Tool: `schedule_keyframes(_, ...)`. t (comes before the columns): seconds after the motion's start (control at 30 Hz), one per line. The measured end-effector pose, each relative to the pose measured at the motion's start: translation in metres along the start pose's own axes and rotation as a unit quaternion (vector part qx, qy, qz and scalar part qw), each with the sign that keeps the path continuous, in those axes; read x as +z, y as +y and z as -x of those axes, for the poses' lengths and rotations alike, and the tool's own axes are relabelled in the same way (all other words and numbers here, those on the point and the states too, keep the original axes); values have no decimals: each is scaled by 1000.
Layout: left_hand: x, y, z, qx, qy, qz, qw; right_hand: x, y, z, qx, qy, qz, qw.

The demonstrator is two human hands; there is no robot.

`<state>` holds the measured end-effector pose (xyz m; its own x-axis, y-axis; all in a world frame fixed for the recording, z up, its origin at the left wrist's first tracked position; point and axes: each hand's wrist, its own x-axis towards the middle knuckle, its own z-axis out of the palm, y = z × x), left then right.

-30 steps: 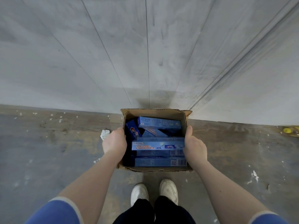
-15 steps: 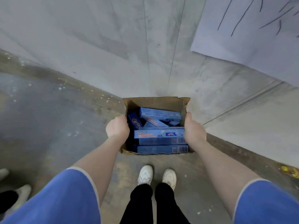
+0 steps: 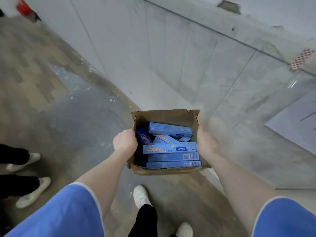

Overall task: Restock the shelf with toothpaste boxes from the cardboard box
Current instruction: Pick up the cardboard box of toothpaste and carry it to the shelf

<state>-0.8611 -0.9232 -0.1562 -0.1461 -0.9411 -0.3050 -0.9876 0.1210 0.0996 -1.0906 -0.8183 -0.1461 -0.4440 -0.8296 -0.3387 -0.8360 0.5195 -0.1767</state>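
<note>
1. Head view: I hold the cardboard box [image 3: 165, 170] out in front of me, off the floor [image 3: 71, 127], its top open toward the camera.
2. My left hand [image 3: 125, 141] is curled closed over the box's left wall, fingers folded down over the rim. My right hand [image 3: 206, 142] is clamped against the right wall with the thumb up along the edge; that hand is blurred, so I cannot tell where its fingers lie.
3. Inside lie several blue toothpaste boxes [image 3: 171, 149]. Three are stacked flat along the near side, one rests across the back, and others sit tilted between them, one standing on end at the left wall.
4. The topmost flat carton carries a small logo and red Chinese print that I cannot read at this sharpness. The two below it show barcodes at their right ends. The upended carton bears large red and white lettering, too partial to make out.
5. Compared with half a second ago, my grip and the cartons' arrangement look the same, but the view has swung: the grey wall [image 3: 171, 48] now slants away to the right, with a strip of red-dotted tape [image 3: 301, 59] on it.
6. Another person's shoes [image 3: 33, 192] now stand at the left, and my own white shoes [image 3: 141, 196] are staggered below the box.
</note>
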Motion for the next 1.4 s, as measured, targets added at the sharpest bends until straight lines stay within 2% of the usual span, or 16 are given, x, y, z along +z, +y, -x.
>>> schedule_keyframes(0.37, -69, -106, -127, -56, 10, 52, 997, -28, -157, -111, -29, -7, 20, 999)
schedule_keyframes(0.83, -161, -230, -268, -213, 64, 108, 969, -82, -377, -282, -209, -17, 53, 976)
schedule_keyframes(1.07, -198, -276, -360, -295, 60, 109, 947, -92, -482, -381, -277, -43, 70, 957)
schedule_keyframes(1.4, -253, -343, -462, -353, 80, 151, 920, -123, -618, -484, -350, -38, 83, 932)
